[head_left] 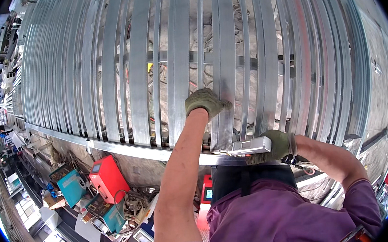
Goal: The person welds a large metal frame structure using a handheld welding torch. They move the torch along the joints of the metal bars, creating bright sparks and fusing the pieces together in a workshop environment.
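Observation:
My left hand (205,103), in a green work glove, is closed over a narrow metal bar (200,40), and its fingertips are hidden. The thumb reaches right onto a wide metal bar (222,47). In my gloved right hand (278,145) is a welding gun (253,146) with a silver, block-shaped body. Its thin nozzle points left, close to the near end of the wide bar, where that bar meets the front rail (150,152) of the frame. I cannot tell whether the nozzle touches the metal.
Many parallel metal bars (88,61) stretch away across the frame, with gaps showing the floor and cables. At the lower left stand a red machine (108,178) with a small screen and teal boxes (72,186). Tangled cables (136,203) lie beside them. Another red unit (207,196) stands beside my body.

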Demonstrator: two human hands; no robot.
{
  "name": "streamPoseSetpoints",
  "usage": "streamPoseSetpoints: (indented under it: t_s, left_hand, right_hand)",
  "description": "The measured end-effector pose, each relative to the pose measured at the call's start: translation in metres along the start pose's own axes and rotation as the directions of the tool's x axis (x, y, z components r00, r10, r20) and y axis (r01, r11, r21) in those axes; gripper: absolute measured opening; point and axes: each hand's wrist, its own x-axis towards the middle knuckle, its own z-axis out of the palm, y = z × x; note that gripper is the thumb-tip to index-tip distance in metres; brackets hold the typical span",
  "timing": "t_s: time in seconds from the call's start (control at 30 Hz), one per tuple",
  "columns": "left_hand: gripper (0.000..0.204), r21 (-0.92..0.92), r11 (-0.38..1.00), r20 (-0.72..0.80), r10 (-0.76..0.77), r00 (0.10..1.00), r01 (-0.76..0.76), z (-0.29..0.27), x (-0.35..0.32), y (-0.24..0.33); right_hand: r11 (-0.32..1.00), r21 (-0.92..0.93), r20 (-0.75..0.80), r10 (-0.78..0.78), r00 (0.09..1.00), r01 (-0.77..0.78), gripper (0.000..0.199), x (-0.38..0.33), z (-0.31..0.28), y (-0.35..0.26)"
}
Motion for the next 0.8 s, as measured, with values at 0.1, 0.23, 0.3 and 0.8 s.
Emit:
streamPoseSetpoints:
  t_s: [0.1, 0.23, 0.3, 0.8]
  left_hand:
    - [0.084, -0.001, 1.000, -0.117, 0.020, 0.993, -0.020, 0.010, 0.002, -0.002]
    - [0.097, -0.025, 1.000, -0.005, -0.012, 1.000, 0.012, 0.007, 0.009, -0.002]
    - [0.097, -0.003, 1.000, -0.045, -0.028, 0.999, 0.028, 0.008, 0.006, -0.002]
    - [0.092, -0.042, 0.999, -0.094, 0.010, 0.996, -0.014, 0.005, -0.001, -0.002]
  right_hand:
    - [1.000, -0.010, 0.011, -0.004, 1.000, 0.004, 0.067, -0.001, -0.003, -0.003]
    - [0.997, -0.011, -0.010, -0.082, 0.997, 0.082, 0.066, 0.003, 0.002, 0.006]
    - [0.996, -0.003, 0.000, -0.089, 0.996, 0.089, 0.065, 0.004, 0.001, 0.005]
    - [0.999, -0.035, 0.015, 0.001, 1.000, 0.000, 0.068, 0.001, -0.001, 0.003]
